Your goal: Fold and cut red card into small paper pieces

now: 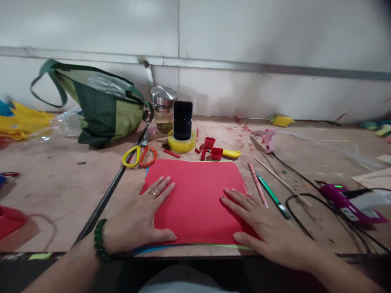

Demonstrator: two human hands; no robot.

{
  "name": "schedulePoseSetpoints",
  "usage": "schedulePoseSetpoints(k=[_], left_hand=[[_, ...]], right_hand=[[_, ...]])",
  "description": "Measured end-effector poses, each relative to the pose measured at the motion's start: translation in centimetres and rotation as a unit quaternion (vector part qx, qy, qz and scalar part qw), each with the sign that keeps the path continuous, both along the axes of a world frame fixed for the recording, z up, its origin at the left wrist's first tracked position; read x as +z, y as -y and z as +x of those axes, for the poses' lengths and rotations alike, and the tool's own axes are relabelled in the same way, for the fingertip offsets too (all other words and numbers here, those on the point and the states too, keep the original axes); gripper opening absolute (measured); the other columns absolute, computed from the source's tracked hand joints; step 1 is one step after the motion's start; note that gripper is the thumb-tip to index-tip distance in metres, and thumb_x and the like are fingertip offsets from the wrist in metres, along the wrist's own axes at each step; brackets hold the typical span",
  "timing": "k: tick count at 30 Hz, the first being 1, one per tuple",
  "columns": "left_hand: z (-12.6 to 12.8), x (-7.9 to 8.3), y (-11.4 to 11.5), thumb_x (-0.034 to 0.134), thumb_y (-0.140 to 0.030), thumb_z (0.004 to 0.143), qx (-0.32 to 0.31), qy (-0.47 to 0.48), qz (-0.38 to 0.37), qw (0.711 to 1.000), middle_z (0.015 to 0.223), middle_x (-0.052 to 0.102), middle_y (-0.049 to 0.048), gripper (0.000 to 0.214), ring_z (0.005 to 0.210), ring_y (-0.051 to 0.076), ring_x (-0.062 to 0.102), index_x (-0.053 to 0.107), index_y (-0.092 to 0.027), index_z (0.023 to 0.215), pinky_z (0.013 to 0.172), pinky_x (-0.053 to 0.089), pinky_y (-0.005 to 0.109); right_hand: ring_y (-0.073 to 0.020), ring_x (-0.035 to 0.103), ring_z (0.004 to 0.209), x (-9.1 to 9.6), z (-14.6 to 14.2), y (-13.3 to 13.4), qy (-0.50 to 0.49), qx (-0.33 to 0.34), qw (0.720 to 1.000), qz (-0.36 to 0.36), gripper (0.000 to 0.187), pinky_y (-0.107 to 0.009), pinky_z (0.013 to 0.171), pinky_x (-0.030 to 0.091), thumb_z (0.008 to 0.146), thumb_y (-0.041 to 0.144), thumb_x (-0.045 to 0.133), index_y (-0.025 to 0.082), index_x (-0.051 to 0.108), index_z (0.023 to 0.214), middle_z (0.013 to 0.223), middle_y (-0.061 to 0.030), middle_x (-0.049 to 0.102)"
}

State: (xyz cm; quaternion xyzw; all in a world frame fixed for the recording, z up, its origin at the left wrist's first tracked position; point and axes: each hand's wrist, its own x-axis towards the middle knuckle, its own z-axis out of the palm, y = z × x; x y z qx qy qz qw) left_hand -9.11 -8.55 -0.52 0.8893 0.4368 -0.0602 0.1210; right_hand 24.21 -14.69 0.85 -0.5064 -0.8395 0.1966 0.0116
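A red sheet point(198, 199) lies flat near the table's front edge, with blue and pale green edges of other sheets showing beneath it. My left hand point(146, 213) rests on its left side, fingers spread and thumb on the lower edge. On the right side lies my right hand point(255, 221), also flat with fingers stretched out. Neither hand grips anything. Just behind the sheet are scissors point(139, 154) with one yellow and one orange handle. To the right of the sheet lie a pink patterned pencil point(258, 184) and a slim green tool point(273, 197).
Behind stand a phone point(182, 120) on a yellow tape roll point(181, 143), a glass jar point(164, 110) and a green bag point(104, 108). Red scraps point(210, 148) lie by a yellow-handled tool point(230, 153). At right are a pink glue gun point(267, 140), a purple power strip point(351, 203) and cables.
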Motion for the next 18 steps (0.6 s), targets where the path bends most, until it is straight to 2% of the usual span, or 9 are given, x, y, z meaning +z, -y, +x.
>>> schedulePoseSetpoints(k=[2,4,6,8,10,13,16,18], left_hand=[[-0.3,-0.2,-0.1,0.038,-0.087,0.064,-0.002,0.001,0.002,1.000,0.155,0.006,0.0084,0.110,0.142,0.031,0.010,0.009,-0.023,0.149,0.112,0.009,0.055],[-0.3,-0.1,-0.1,0.041,-0.088,0.059,0.000,-0.001,0.008,1.000,0.154,0.008,0.0123,0.117,0.142,0.034,0.011,0.011,-0.020,0.149,0.111,0.009,0.057],[0.3,0.3,-0.1,0.041,-0.086,0.062,0.001,0.003,0.022,1.000,0.154,0.012,0.0143,0.111,0.141,0.036,0.013,0.015,-0.021,0.148,0.110,0.011,0.058],[1.7,1.2,0.0,0.037,-0.080,0.073,-0.013,0.011,0.031,0.999,0.153,0.017,0.0132,0.094,0.140,0.035,0.017,0.021,-0.025,0.147,0.109,0.015,0.057],[3.7,1.9,-0.3,0.038,-0.072,0.080,-0.046,0.020,0.030,0.998,0.152,0.023,0.0127,0.080,0.139,0.034,0.022,0.029,-0.026,0.145,0.108,0.023,0.054],[6.9,2.1,-1.8,0.048,-0.064,0.081,-0.077,0.040,0.052,0.995,0.144,0.038,0.0189,0.074,0.132,0.034,0.035,0.041,-0.017,0.139,0.105,0.030,0.048],[9.3,1.4,-4.2,0.052,-0.066,0.077,-0.075,0.098,0.043,0.992,0.129,0.050,0.0188,0.074,0.116,0.032,0.048,0.050,-0.014,0.129,0.097,0.039,0.041],[10.2,1.0,-5.7,0.059,-0.070,0.068,-0.060,0.112,0.042,0.991,0.117,0.053,0.0182,0.077,0.107,0.032,0.050,0.055,-0.012,0.119,0.092,0.042,0.042]], right_hand=[[-0.0292,0.038,0.132,0.4,1.2,-0.3,-0.026,-0.038,0.999,0.021,0.059,-0.046,0.105,0.034,0.085,0.052,0.052,0.028,0.044,0.138,0.145,-0.0084,0.041],[-0.0264,0.056,0.112,0.7,2.7,-0.9,-0.017,-0.145,0.986,0.075,0.041,-0.038,0.092,0.044,0.087,0.048,0.049,0.022,0.063,0.115,0.121,-0.0109,0.062],[-0.0240,0.063,0.088,0.7,4.2,-1.6,0.041,-0.270,0.955,0.118,0.032,-0.032,0.074,0.046,0.088,0.043,0.046,0.019,0.067,0.094,0.093,-0.0101,0.069],[-0.0226,0.063,0.072,0.2,5.4,-2.3,0.103,-0.346,0.926,0.112,0.027,-0.029,0.061,0.041,0.086,0.039,0.049,0.018,0.065,0.087,0.077,-0.0089,0.068],[-0.0209,0.061,0.065,-0.5,6.0,-2.7,0.125,-0.378,0.912,0.095,0.024,-0.027,0.054,0.035,0.084,0.037,0.051,0.017,0.065,0.084,0.070,-0.0079,0.067],[-0.0187,0.060,0.060,-1.1,6.1,-2.6,0.127,-0.402,0.903,0.088,0.019,-0.026,0.051,0.031,0.081,0.032,0.052,0.019,0.064,0.075,0.066,-0.0064,0.066],[-0.0208,0.059,0.059,-0.6,6.1,-1.8,0.138,-0.422,0.890,0.101,0.016,-0.027,0.051,0.029,0.077,0.031,0.053,0.020,0.062,0.070,0.063,-0.0065,0.065],[-0.0230,0.060,0.061,0.0,6.4,-0.7,0.143,-0.441,0.877,0.124,0.016,-0.028,0.051,0.029,0.077,0.033,0.051,0.022,0.060,0.070,0.064,-0.0064,0.065]])
